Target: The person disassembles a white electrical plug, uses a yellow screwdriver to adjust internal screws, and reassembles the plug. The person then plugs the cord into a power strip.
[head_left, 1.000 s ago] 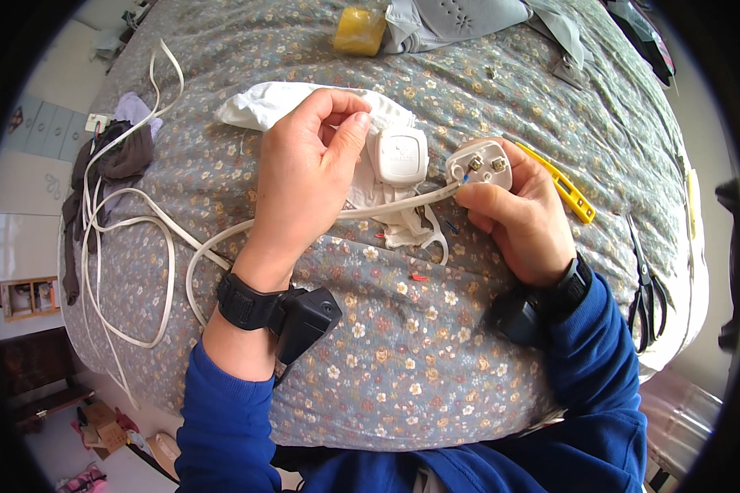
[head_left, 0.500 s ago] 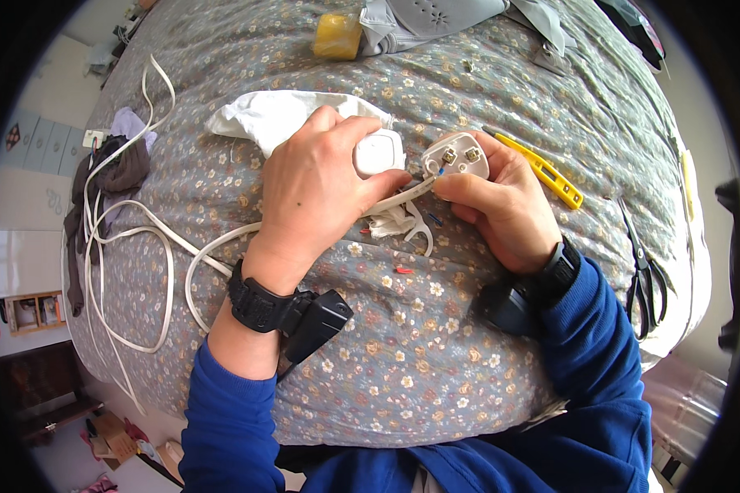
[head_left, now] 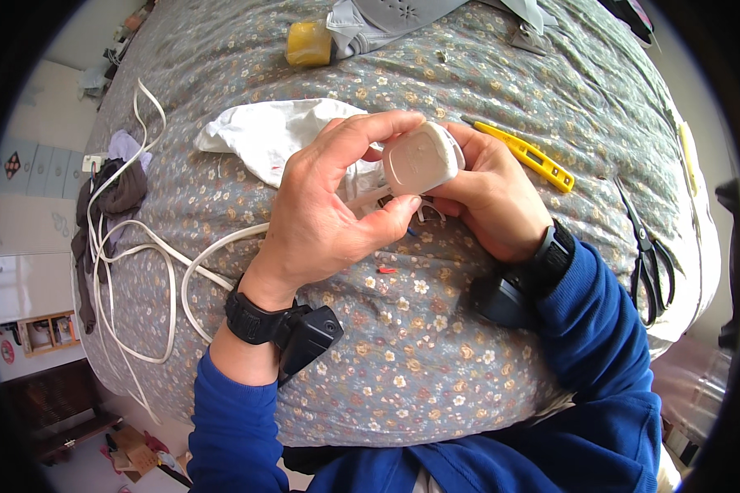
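Note:
My left hand [head_left: 316,201] grips a white plastic plug cover [head_left: 422,162] between thumb and fingers, its smooth outer face turned up. Beneath and to the right of it, my right hand [head_left: 506,193] is closed on the plug base, which the cover now mostly hides. Whether the two halves touch all round, I cannot tell. A white cable [head_left: 232,238] runs from the left under my left hand toward the plug. Behind my left hand lies a white cloth [head_left: 259,135]. Small scraps, one a red bit [head_left: 386,270], lie on the flowered cover below my hands.
A yellow utility knife [head_left: 530,156] lies right of my right hand, with black scissors [head_left: 649,259] farther right. Loops of cable and dark cloth [head_left: 119,197] sit at the left. At the back are a yellow tape roll [head_left: 309,44] and a grey garment [head_left: 395,20].
My left hand has moved right, bringing the plug cover over the base in my right hand. The base's metal terminals, visible before, are now covered.

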Demonstrator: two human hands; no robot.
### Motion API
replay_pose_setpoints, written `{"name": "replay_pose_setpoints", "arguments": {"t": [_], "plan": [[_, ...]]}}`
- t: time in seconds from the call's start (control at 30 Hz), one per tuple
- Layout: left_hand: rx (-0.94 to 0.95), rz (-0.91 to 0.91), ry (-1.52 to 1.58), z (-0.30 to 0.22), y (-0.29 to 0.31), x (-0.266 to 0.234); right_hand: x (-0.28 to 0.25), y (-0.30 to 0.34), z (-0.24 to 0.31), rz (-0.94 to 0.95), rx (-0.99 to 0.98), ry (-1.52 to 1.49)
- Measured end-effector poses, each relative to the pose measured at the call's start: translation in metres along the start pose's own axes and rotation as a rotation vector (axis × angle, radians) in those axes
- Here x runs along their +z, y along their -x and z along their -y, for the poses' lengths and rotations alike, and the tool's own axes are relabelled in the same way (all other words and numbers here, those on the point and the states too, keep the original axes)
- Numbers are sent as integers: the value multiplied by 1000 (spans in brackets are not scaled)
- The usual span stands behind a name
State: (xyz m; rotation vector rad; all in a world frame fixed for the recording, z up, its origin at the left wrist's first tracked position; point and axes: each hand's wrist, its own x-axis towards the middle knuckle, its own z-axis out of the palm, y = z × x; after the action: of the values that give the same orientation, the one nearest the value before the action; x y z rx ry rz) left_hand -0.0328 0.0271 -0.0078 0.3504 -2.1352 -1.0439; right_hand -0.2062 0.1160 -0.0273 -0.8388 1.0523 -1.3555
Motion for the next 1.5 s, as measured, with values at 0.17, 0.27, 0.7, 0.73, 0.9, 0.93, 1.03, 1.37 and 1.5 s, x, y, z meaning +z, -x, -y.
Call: {"name": "replay_pose_setpoints", "arguments": {"t": [0.17, 0.27, 0.7, 0.73, 0.9, 0.93, 1.03, 1.37, 1.5], "plan": [[13, 32, -108, 1, -1, -2, -3, -3, -4, -10, 44, -37], [81, 55, -211, 3, -3, -3, -4, -4, -3, 6, 63, -81], [-164, -87, -112, -2, 2, -7, -7, -6, -1, 26, 115, -125], [-160, -92, -124, -2, 2, -6, -8, -6, -1, 31, 112, -125], [-207, -19, -255, -7, 3, -7, -10, -7, -2, 63, 116, -161], [-200, -39, -251, -6, 3, -6, -10, -7, -2, 59, 123, -177], [-193, -62, -246, -5, 2, -4, -12, -6, -2, 26, 152, -230], [-145, 23, -299, -6, 2, -8, -13, -5, 1, 10, 170, -273], [-113, 32, -309, -5, 1, -7, -11, -4, 2, 7, 161, -280]]}}
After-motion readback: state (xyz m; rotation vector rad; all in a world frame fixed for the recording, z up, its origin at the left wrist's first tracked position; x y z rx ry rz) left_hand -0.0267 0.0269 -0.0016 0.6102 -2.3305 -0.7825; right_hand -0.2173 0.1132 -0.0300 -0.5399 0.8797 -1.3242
